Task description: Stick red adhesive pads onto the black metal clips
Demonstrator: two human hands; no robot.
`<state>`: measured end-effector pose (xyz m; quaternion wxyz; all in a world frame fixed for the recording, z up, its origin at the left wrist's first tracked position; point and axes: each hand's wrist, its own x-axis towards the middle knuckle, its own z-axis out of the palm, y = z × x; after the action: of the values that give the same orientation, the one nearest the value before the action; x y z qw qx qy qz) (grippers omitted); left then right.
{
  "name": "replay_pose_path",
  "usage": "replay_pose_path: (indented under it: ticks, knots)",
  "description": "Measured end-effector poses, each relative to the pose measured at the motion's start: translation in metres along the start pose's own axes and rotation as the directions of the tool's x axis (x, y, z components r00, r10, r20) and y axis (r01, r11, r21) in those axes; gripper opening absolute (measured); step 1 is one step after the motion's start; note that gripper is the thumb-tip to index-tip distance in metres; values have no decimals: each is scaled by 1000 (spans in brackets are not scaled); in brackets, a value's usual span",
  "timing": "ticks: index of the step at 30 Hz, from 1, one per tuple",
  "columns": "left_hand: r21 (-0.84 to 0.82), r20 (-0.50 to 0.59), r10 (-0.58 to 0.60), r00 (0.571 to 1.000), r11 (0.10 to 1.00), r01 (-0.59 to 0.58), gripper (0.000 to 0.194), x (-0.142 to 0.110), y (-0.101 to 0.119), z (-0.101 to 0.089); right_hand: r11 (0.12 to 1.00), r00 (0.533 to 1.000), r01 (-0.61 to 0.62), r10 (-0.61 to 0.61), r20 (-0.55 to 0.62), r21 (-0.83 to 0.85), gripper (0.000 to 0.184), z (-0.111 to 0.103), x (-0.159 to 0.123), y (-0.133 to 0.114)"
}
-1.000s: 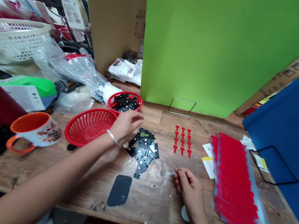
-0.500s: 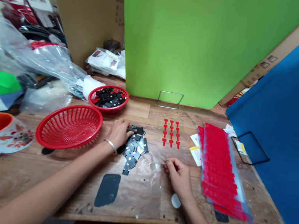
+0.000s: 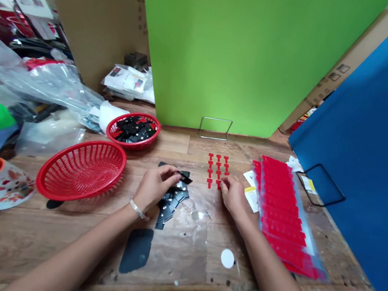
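Note:
My left hand [image 3: 156, 185] pinches a thin black plate [image 3: 184, 177] between thumb and fingers. It is raised a little over a heap of similar black plates [image 3: 172, 201], some with pale dots. My right hand [image 3: 233, 195] is closed at the near right corner of several small red T-shaped pieces [image 3: 219, 165], laid out in neat rows. Its thumb and fingertips are on the piece at that corner, which they mostly cover.
A red basket [image 3: 81, 171] stands left of the heap, and behind it a smaller red basket [image 3: 133, 130] holds black and red pieces. An orange-and-white mug [image 3: 5, 183] is at far left. Red strips in clear plastic [image 3: 281, 205] lie right. Green and blue panels [image 3: 224, 51] stand behind.
My left hand has lifted a black plate from the heap. My right hand has moved forward from the bare tabletop to the red T-shaped pieces. The view has shifted slightly.

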<state>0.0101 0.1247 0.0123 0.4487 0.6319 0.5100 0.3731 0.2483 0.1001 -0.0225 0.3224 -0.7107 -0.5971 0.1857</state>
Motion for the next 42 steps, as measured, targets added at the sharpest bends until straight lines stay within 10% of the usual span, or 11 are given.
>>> replay_pose_path:
  ticks: [7,15,22,29,42]
  knots:
    - [-567,278,-380,882,677,470,21,-9,0,15,990,996,-57,66,65,-129,12,2,24,-4]
    - [-650,418,-509,752,410,639,22,-8,6,31,983,995,-55,69,74,-172,13,6,32,3]
    - [-572,508,-460,728,452,685,21,-5,5,34,984,999,-14,21,38,-178,14,9,13,0]
    - [-571,324,-452,832,607,552,2,28,5,78,994,998,-4,10,55,-107,8,7,21,6]
    - [-513,274,-482,832,659,550,6,51,-13,107,988,999,33,-34,4,148,7,1,15,12]
